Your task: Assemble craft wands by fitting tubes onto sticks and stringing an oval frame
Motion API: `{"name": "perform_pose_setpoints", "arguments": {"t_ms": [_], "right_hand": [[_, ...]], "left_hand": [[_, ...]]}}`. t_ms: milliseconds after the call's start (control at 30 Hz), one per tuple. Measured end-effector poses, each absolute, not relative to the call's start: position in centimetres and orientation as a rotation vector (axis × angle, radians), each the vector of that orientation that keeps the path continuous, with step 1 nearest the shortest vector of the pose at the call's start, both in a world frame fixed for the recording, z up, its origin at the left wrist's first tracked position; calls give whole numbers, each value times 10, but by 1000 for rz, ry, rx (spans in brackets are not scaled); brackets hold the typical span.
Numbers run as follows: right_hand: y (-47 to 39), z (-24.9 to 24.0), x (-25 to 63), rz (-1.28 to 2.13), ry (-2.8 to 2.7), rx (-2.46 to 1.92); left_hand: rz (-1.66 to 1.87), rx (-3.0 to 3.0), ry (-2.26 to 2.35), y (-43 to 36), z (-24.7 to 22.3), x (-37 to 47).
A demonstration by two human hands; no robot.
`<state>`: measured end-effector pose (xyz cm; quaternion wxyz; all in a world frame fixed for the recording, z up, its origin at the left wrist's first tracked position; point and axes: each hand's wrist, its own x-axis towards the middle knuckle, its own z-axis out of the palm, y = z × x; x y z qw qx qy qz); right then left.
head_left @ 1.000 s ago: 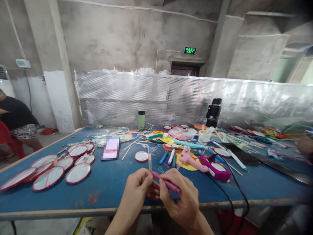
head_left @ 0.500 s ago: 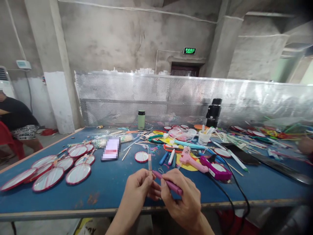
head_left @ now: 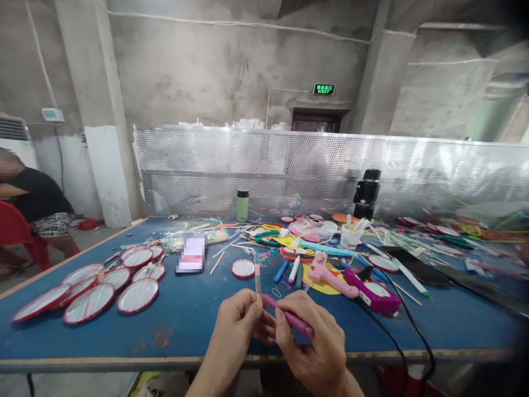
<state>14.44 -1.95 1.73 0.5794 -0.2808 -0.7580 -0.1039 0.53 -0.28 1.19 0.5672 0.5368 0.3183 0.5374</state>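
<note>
Stick (head_left: 258,280) pinched upright by the left hand (head_left: 238,318), presumably for steadiness; right hand (head_left: 316,336) clasps a purple pen (head_left: 301,325) slantwise, tip close beside it, likely for control.

Discs (head_left: 138,296) along tabletop (head_left: 194,322) left edge, phone (head_left: 192,255) right of them. Stick (head_left: 258,280) in left grip (head_left: 241,320), marker (head_left: 301,324) in right grip (head_left: 316,336), by near edge. Glue gun (head_left: 334,280) beyond, to the right. Bottle (head_left: 242,208), thermos (head_left: 367,194) near far edge; perforated panel (head_left: 248,154) behind.
</note>
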Motion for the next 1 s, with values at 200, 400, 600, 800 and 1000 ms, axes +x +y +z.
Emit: {"name": "perform_pose_setpoints", "arguments": {"t_ms": [200, 400, 600, 800, 1000], "right_hand": [[-19, 15, 145, -253, -1772, -645], [-22, 16, 143, -248, -1764, -657], [-19, 15, 141, -236, -1757, -653], [-18, 14, 140, -228, -1769, -627], [-20, 16, 141, -224, -1789, -640]], "left_hand": [[1255, 1272, 750, -3, 12, 5], [1251, 1264, 757, -3, 8, 4], [1251, 1260, 782, -5, 14, 5], [1248, 1246, 784, -3, 12, 5], [1238, 1245, 772, -2, 12, 4]]}}
